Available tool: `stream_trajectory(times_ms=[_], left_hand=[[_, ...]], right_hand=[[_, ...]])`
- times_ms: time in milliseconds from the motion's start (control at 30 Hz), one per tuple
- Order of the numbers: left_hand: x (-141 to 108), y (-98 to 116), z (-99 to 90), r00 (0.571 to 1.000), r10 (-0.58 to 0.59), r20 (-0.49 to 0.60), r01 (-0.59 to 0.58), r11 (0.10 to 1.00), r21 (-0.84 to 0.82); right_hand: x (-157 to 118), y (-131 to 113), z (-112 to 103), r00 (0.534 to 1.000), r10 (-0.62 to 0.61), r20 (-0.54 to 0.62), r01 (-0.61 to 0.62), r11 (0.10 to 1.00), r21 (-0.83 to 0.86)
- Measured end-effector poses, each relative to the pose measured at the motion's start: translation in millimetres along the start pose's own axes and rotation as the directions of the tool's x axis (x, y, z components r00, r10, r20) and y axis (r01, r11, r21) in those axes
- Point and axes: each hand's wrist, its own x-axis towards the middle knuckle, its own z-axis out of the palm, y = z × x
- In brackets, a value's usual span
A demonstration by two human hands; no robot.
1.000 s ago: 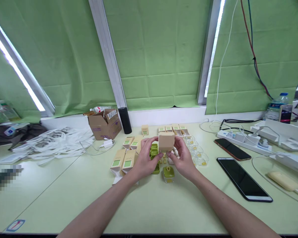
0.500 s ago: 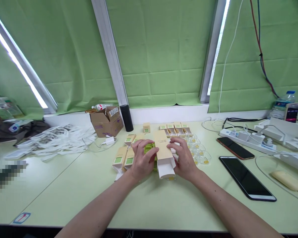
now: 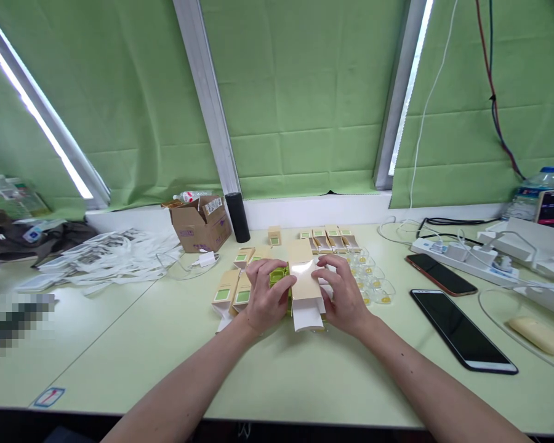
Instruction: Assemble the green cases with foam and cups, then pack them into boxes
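Observation:
Between my hands is a small cream cardboard box (image 3: 305, 283), its white flap hanging open toward me. My left hand (image 3: 270, 292) grips its left side with thumb and fingers. On the box's right side, my right hand (image 3: 344, 292) holds on with bent fingers. Green plastic pieces (image 3: 279, 275) show just behind my left fingers, partly hidden. Left of my left hand lie several cream boxes with green squares (image 3: 224, 288), some with open flaps. Clear plastic pieces with yellow centres (image 3: 373, 283) stand in rows beyond my right hand.
More cream boxes (image 3: 325, 239) line up at the back, near a brown carton (image 3: 198, 224) and a black cylinder (image 3: 237, 217). White straps (image 3: 111, 258) are piled left. Two phones (image 3: 461, 332) and a power strip (image 3: 466, 261) with cables lie on the right.
The held box has tilted slightly, and its top face now catches a bright glare. Both hands keep their hold in nearly the same place. The view has shifted a little.

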Motion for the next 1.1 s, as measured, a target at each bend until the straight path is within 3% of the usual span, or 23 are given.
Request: stream_trajectory(times_ms=[200, 367, 467, 567, 667, 733, 933, 1100], left_hand=[[0, 0, -0.7, 0.999, -0.038, 0.014, 0.039, 0.998, -0.04], [1, 0, 0.5, 0.971, -0.164, 0.173, 0.202, 0.952, -0.231], [-5, 2, 3.7, 0.903, -0.297, 0.312, 0.404, 0.835, -0.373], [-12, 7, 8.9, 0.79, -0.467, 0.397, 0.613, 0.621, -0.489], [-12, 11, 13.4, 0.712, -0.552, 0.434, 0.685, 0.41, -0.602], [-10, 13, 15.1, 0.68, -0.574, 0.457, 0.7, 0.32, -0.639], [-8, 14, 17.6, 0.591, -0.636, 0.496, 0.755, 0.219, -0.618], [-10, 15, 15.8, 0.566, -0.658, 0.497, 0.788, 0.252, -0.562]], right_hand=[[-1, -2, -3, 0.999, 0.029, 0.026, -0.03, 0.999, 0.027], [3, -6, -6, 0.989, 0.143, 0.034, -0.147, 0.974, 0.172], [4, -7, -4, 0.966, 0.255, 0.03, -0.254, 0.93, 0.264], [4, -6, 1, 0.921, 0.388, 0.027, -0.37, 0.851, 0.373], [2, -6, 6, 0.872, 0.485, 0.064, -0.45, 0.744, 0.495], [1, -7, 8, 0.839, 0.533, 0.113, -0.499, 0.67, 0.549], [-1, -11, 8, 0.733, 0.631, 0.255, -0.625, 0.475, 0.619], [0, -15, 5, 0.71, 0.636, 0.301, -0.659, 0.452, 0.601]])
